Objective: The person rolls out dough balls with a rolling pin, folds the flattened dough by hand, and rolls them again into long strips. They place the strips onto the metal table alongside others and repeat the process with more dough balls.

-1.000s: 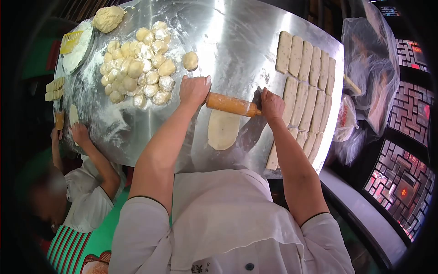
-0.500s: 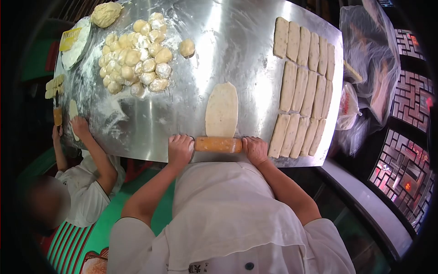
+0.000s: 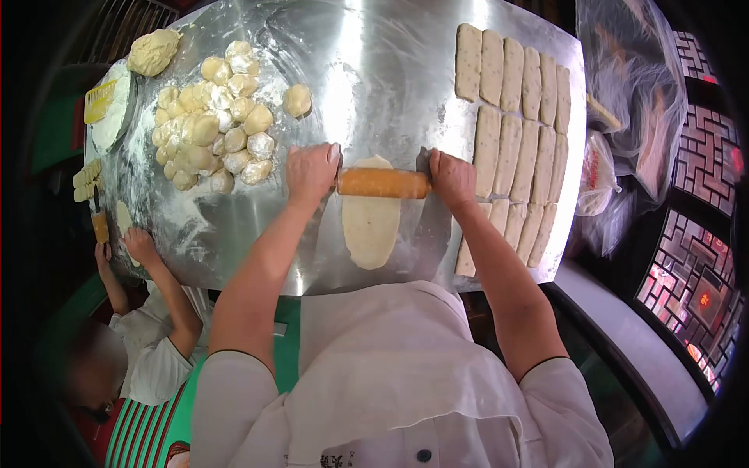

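A wooden rolling pin (image 3: pixel 383 182) is being held at its two ends, the left hand (image 3: pixel 310 171) and the right hand (image 3: pixel 452 177) each closed in a grip on an end. The pin is lying crosswise, left to right, over the far end of an oval dough sheet (image 3: pixel 370 226), whose long axis is running near to far at the middle of the steel surface (image 3: pixel 374 78). Rows of finished strips (image 3: pixel 511 117) are lying on the right; many dough balls (image 3: pixel 211 117) are waiting, unrolled, on the far left.
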A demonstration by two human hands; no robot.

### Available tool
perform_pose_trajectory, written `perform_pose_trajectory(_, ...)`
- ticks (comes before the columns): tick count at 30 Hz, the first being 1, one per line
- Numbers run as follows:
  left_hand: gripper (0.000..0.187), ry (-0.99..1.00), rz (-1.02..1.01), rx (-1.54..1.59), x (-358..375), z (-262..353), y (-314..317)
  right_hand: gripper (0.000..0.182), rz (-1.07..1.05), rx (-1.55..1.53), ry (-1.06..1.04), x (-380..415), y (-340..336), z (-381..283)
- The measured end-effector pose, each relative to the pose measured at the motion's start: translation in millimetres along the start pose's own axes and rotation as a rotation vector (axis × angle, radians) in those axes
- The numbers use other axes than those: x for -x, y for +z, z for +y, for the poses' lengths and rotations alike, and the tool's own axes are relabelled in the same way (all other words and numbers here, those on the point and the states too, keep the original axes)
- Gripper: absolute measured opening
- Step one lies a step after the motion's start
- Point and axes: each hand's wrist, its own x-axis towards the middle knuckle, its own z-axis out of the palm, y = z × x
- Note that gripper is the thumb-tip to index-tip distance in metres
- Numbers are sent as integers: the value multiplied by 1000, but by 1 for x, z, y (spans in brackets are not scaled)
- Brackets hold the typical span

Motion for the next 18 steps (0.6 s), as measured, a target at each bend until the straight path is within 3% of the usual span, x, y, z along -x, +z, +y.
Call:
perform_pose_trajectory(3,34,-35,36,-11,-54,-2,6,43,-10,103,15,-59,1,7)
perform_pose_trajectory(7,31,-21,-31,21,-47,-2,2,42,-16,70,12,-48,1,8)
perform_pose_trajectory(18,14,31,-82,31,147,5,-5,37,-140,-120,-27,136,-1,-13)
